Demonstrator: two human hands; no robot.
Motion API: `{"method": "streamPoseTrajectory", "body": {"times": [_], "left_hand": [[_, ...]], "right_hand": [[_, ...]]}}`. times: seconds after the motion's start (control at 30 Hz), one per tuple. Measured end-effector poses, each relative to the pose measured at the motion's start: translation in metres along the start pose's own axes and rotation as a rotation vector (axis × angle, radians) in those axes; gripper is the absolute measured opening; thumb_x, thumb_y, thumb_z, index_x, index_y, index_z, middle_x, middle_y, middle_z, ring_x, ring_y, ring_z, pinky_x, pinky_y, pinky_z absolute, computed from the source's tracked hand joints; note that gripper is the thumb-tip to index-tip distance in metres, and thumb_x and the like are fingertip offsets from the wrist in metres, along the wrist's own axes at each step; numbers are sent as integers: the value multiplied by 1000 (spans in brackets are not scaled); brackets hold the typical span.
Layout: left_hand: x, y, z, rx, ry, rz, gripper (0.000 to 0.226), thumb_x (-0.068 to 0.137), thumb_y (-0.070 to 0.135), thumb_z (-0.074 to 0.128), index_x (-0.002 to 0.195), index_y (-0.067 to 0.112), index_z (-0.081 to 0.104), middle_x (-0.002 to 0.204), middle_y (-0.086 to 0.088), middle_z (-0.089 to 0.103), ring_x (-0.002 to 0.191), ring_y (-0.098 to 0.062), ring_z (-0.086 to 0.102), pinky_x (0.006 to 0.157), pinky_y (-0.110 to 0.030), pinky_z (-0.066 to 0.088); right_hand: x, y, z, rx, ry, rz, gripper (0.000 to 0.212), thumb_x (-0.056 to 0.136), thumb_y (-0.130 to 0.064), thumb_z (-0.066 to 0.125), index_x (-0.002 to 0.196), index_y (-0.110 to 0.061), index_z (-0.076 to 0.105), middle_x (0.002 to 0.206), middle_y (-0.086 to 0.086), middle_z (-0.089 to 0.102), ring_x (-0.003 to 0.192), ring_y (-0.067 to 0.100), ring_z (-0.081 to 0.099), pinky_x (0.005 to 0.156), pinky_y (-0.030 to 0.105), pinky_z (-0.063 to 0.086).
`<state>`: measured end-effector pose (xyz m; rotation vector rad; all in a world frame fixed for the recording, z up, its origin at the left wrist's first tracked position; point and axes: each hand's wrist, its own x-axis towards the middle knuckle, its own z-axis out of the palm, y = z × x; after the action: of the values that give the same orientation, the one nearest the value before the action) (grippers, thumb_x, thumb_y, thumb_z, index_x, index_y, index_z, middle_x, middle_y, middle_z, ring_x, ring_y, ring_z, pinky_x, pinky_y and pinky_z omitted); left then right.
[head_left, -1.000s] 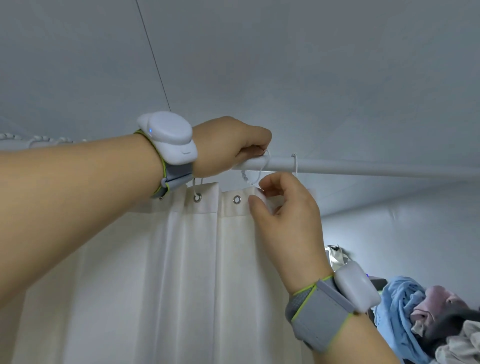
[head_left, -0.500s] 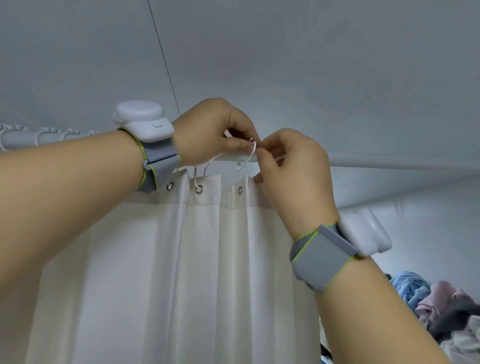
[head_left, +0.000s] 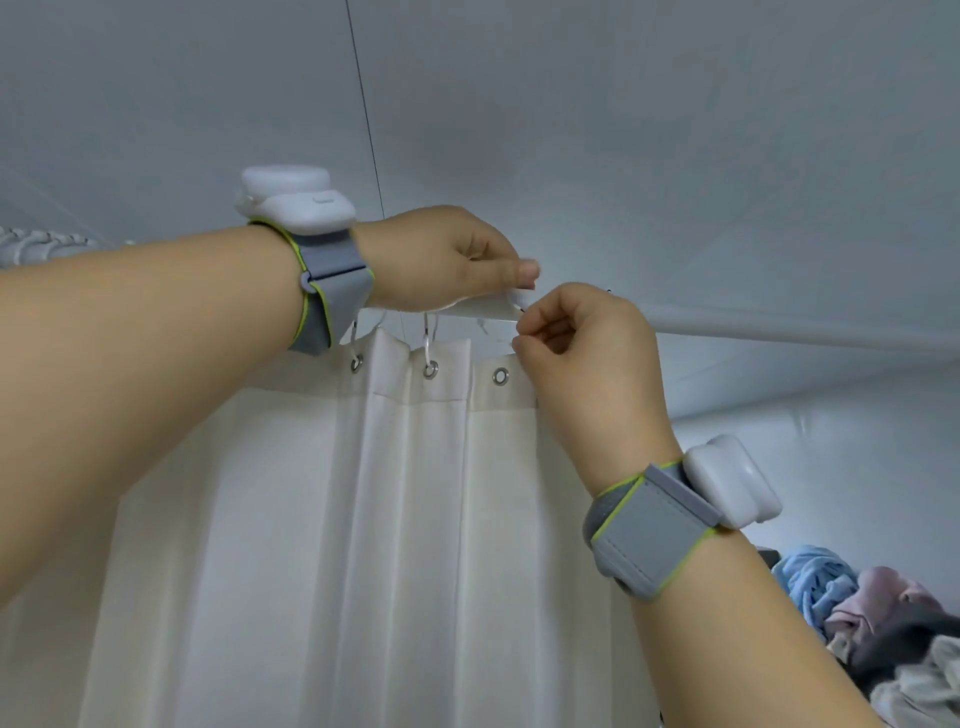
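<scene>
A cream shower curtain (head_left: 395, 519) with metal eyelets hangs below a white rod (head_left: 779, 330) that runs off to the right. Two eyelets carry clear plastic rings (head_left: 429, 343) on the rod; a third eyelet (head_left: 500, 375) has no ring through it. My left hand (head_left: 447, 260) is curled over the rod, thumb pointing right. My right hand (head_left: 582, 353) sits just under the rod at the curtain's top right corner, fingertips pinching a thin clear ring (head_left: 498, 332) whose shape is hard to make out. Both wrists wear grey bands with white devices.
The pale ceiling is close above, with a thin dark wire (head_left: 369, 130) running across it. Several more rings sit on the rod at the far left (head_left: 36, 244). A heap of blue, pink and grey clothes (head_left: 872, 623) lies at the lower right.
My right hand rose from the curtain's top edge to the rod and met my left hand at the clear ring. My left hand shifted its hold along the rod.
</scene>
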<state>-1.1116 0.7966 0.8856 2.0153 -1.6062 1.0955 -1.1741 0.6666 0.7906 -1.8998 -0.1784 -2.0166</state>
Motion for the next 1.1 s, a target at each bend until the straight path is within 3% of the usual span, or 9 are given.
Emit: {"method": "streamPoseTrajectory", "body": {"times": [0.07,0.2,0.3,0.4,0.53,0.7,0.9,1.03,1.1], "left_hand": [[5,3,3,43,-80,-77,43,94,55,40,92,21,67,86,13,65,78,-10,62,73,-21,46],[7,3,5,-36,-183,-89,35,92,48,52,100,19,69,91,7,73,80,-6,71,87,-33,55],[6,1,2,23,-173,-54,34,89,50,55,98,21,69,84,13,72,71,7,65,70,-18,49],[6,0,2,138,-174,-16,33,91,49,51,100,21,67,78,12,66,63,-1,53,60,-18,36],[6,-1,3,165,-159,9,28,94,42,50,103,20,65,65,8,47,54,-4,42,49,-11,32],[6,0,1,86,-164,29,27,93,39,54,113,23,64,70,16,57,53,9,47,51,-4,33],[3,-1,-1,28,-171,43,35,88,41,61,119,27,63,102,9,71,83,-4,60,79,-20,45],[1,0,-2,-35,-171,31,34,86,39,64,119,27,64,100,10,71,75,5,58,68,-4,41],[0,-1,-4,-67,-181,27,35,86,38,65,120,28,64,102,10,71,78,1,59,70,-6,42]], "right_hand": [[-5,3,2,-15,-16,22,15,75,-2,65,73,-17,65,71,-3,66,70,16,62,69,33,52],[-12,5,-2,12,-51,5,17,76,-2,64,85,-16,61,83,-6,64,79,12,61,75,29,49],[-19,5,-8,-203,-161,-102,30,83,-16,62,111,-18,50,107,-3,56,101,16,52,82,31,42],[-18,1,-15,-457,-247,-167,25,91,-26,53,114,-17,49,113,2,53,112,24,45,89,35,39],[-5,-7,-25,-552,-350,-129,8,92,-22,51,87,-17,56,100,7,59,101,28,50,77,32,35],[4,-11,-25,-434,-444,-26,9,89,-19,57,81,-17,55,81,0,54,79,21,49,64,26,31],[5,-6,-9,-243,-334,41,11,85,-18,62,75,-16,57,69,-5,47,74,17,45,63,24,31],[4,-3,-3,-199,-221,59,8,85,-16,59,77,-14,61,72,0,52,74,20,49,63,26,34],[5,-2,-1,-203,-187,64,8,85,-17,59,79,-13,64,75,1,54,75,22,50,64,27,36]]}}
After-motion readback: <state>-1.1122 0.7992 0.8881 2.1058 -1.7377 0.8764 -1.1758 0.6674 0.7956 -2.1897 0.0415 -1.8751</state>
